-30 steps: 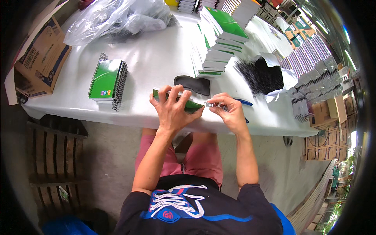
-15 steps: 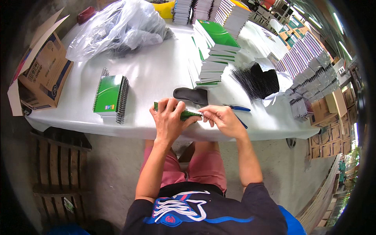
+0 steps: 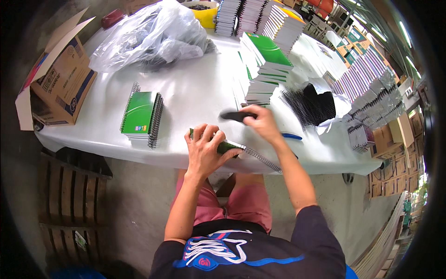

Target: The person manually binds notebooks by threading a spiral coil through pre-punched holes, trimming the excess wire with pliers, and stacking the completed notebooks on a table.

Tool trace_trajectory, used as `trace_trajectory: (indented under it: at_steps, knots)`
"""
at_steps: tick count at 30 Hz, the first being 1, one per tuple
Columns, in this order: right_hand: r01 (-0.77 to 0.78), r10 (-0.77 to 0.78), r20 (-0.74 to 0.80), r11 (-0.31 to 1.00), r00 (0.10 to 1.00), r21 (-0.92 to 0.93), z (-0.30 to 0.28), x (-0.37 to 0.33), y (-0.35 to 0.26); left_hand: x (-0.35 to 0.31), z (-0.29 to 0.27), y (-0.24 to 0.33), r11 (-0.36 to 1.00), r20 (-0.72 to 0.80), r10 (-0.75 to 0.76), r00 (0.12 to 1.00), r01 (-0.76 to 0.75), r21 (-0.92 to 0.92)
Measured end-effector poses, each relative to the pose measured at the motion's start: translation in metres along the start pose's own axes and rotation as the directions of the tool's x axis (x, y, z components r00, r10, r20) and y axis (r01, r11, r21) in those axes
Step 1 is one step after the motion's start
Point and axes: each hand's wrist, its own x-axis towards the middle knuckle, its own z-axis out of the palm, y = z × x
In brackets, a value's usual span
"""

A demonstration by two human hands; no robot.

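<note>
Green-covered notebook (image 3: pixel 222 145) lies at the near edge of the white table (image 3: pixel 195 93), pinned flat under the left hand (image 3: pixel 206 149), whose fingers spread over its cover. A wire spiral (image 3: pixel 261 158) sticks out from the notebook's right end, past the table edge. The right hand (image 3: pixel 258 122) is farther in, closed over a flat black pad (image 3: pixel 233 115); motion blur leaves the grip unclear, though it seems to be clamped on the pad. Blue-handled pliers (image 3: pixel 291 136) lie just beside that wrist. A bound green notebook stack (image 3: pixel 141 114) sits well apart to the left.
</note>
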Motion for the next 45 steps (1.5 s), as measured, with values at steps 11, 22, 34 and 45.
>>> trace_trajectory:
  at_steps: [11, 22, 34, 45]
  knots:
    - [0.21, -0.257, 0.019, 0.829, 0.966, 0.517, -0.014, -0.047, -0.001, 0.001, -0.003, -0.001, 0.999, 0.064, 0.003, 0.998, 0.0, -0.049]
    - [0.154, -0.189, 0.094, 0.943, 0.977, 0.295, -0.02, -0.029, -0.014, 0.003, -0.004, -0.007, 0.986, -0.021, -0.053, 0.998, 0.049, -0.161]
    - [0.06, -0.102, 0.125, 0.951, 0.987, 0.303, -0.008, -0.018, -0.02, -0.004, 0.017, -0.017, 0.78, -0.041, -0.358, 0.933, 0.274, -0.563]
    - [0.119, -0.135, 0.162, 0.988, 0.978, 0.101, 0.005, -0.014, -0.05, -0.009, 0.028, -0.03, 0.602, 0.003, -0.383, 0.924, 0.252, -0.757]
